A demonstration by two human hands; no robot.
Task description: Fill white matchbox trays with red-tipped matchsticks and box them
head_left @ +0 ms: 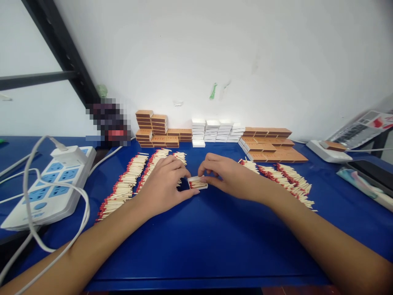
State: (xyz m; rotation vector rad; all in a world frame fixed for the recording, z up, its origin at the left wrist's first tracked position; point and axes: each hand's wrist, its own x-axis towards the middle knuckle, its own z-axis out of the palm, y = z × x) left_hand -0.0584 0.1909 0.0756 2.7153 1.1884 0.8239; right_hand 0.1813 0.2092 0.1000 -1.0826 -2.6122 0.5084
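Observation:
A small white matchbox tray point(206, 186) stands between my hands, just above the blue tabletop. Red-tipped matches point(198, 184) lie lengthwise inside it. My left hand point(168, 184) grips the tray's left end, its thumb along the near wall. From the right, my right hand point(227, 176) bends over the tray. Its thumb tip is at the matches and its index finger is by the far wall, closed around that side. Loose match piles point(132, 176) flank the left hand, partly hidden by it. More matches point(288, 180) lie behind the right forearm.
Along the wall stand stacked brown matchboxes point(158, 141), white trays point(211, 133) and further brown matchboxes point(270, 151). A power strip point(52, 184) with looping white cables is at left, one cable crossing my left forearm. A black phone-like object point(371, 176) and a packet lie right.

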